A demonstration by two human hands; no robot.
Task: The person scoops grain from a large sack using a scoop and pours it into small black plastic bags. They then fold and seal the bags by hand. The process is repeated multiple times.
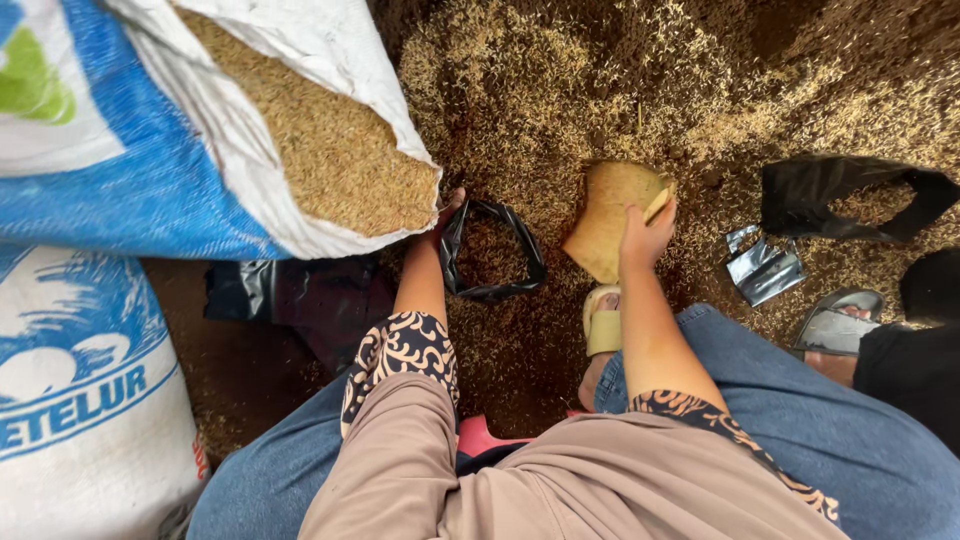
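Small bag (pixel 490 255) lies between open sack (pixel 250 130) and scoop (pixel 610 215).

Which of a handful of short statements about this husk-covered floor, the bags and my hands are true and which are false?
1. The left hand holds open a small black bag. True.
2. The right hand grips a metal spoon. False: it holds a tan, rounded scoop.
3. The big white and blue sack is open, showing husks inside. True.
4. The floor is bare tile. False: loose husks cover it.
5. Another black bag lies to the right. True.
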